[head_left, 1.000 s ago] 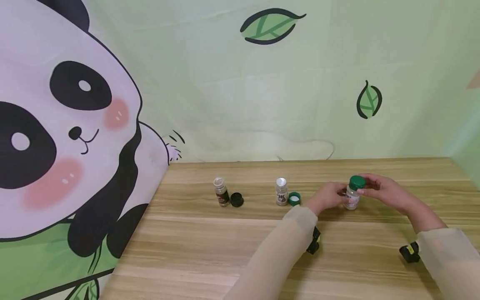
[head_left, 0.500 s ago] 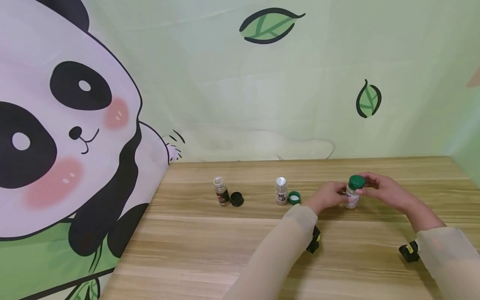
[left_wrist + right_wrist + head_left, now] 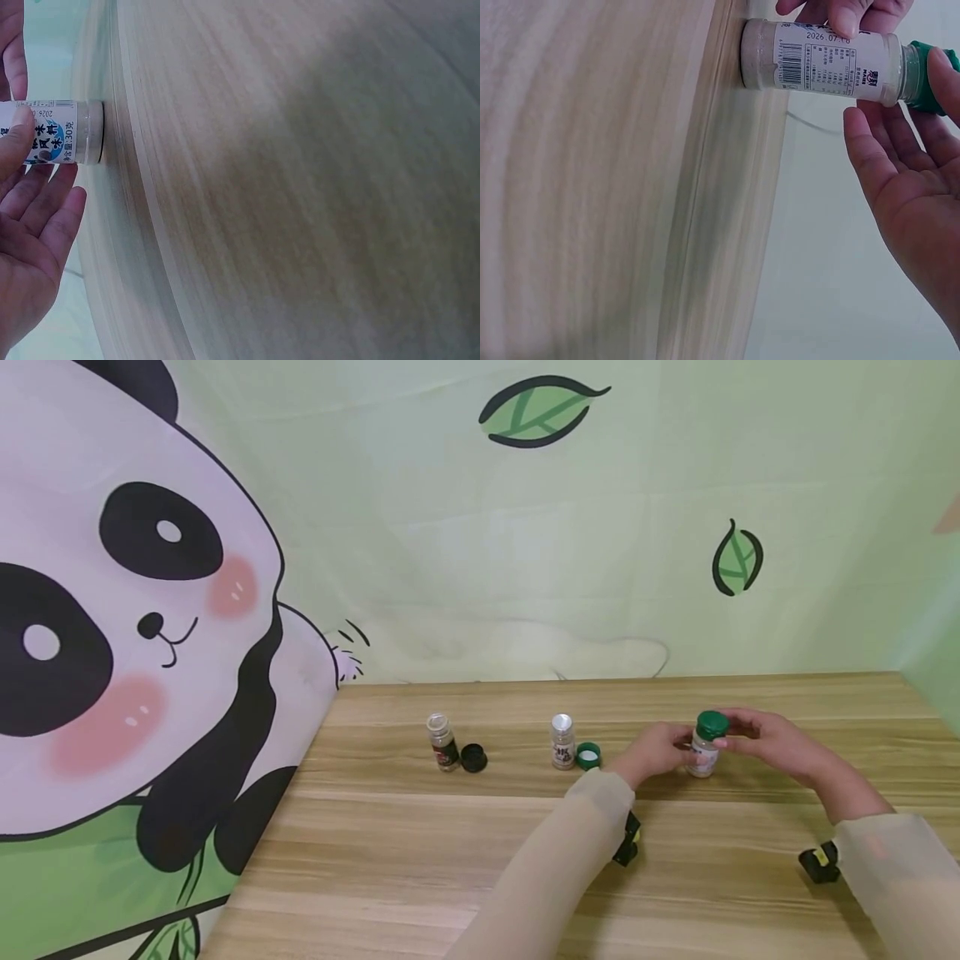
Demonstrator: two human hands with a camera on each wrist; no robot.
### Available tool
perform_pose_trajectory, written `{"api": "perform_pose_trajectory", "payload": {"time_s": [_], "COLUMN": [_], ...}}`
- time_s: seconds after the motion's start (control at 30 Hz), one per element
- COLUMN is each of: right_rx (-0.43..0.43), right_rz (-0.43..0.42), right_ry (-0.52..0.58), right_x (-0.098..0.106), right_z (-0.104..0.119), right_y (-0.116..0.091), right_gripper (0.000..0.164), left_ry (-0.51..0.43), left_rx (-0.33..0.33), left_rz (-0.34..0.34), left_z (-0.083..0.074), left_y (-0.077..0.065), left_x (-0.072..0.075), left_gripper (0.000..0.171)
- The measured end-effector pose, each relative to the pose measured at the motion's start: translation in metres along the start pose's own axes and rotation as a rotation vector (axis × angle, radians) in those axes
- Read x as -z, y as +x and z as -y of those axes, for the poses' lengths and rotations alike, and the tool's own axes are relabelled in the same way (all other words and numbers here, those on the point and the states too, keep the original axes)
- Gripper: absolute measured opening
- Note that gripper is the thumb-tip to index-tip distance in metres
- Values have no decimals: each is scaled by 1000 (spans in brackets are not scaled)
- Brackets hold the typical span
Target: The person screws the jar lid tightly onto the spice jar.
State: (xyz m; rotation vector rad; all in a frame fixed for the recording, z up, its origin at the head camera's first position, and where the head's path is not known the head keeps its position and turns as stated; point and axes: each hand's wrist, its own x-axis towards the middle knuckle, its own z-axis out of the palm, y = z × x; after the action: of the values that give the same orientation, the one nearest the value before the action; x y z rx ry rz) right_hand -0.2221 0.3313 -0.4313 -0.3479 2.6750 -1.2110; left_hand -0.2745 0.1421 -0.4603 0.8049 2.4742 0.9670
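Observation:
Near the table's right back, a small clear seasoning bottle with a white printed label stands roughly upright, topped by a green cap. My left hand grips the bottle's body from the left, the thumb lying across the label. From the other side my right hand holds the cap between thumb and fingers. In the right wrist view the cap sits on the bottle's neck, partly covered by the right thumb. The pale contents fill much of the bottle.
Left of the hands stands a second bottle with a silvery top, a green cap lying upturned beside it. Farther left are a dark-labelled bottle and a black cap. A panda-printed cloth hangs behind the wooden table.
Both hands keep almost the same places around the bottle. The green cap has shifted very slightly left, and the right hand's fingers have moved a little with it.

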Motion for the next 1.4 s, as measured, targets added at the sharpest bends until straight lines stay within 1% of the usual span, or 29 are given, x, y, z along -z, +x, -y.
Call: {"api": "perform_pose_trajectory", "payload": {"time_s": [0.37, 0.57, 0.7, 0.97, 1.2, 1.4], "right_rx": [-7, -14, -11, -25, -24, -8], "right_rz": [-31, -36, -35, -8, 16, -8], "right_ry": [-11, 13, 27, 3, 57, 67], "right_x": [-3, -4, -4, -1, 0, -1], "right_z": [-2, -4, -5, -3, -5, -5], "right_y": [0, 0, 0, 0, -1, 0], "right_gripper": [54, 55, 56, 60, 59, 57], "left_ry": [-19, -23, -28, -30, -7, -25], "left_rx": [5, 5, 6, 10, 1, -12], "left_rz": [-2, -3, -2, -1, 2, -6], "left_z": [2, 3, 3, 3, 2, 2], "left_y": [0, 1, 1, 0, 0, 0], "left_x": [-2, -3, -2, -2, -2, -1], "left_gripper": [41, 41, 41, 40, 40, 40]}}
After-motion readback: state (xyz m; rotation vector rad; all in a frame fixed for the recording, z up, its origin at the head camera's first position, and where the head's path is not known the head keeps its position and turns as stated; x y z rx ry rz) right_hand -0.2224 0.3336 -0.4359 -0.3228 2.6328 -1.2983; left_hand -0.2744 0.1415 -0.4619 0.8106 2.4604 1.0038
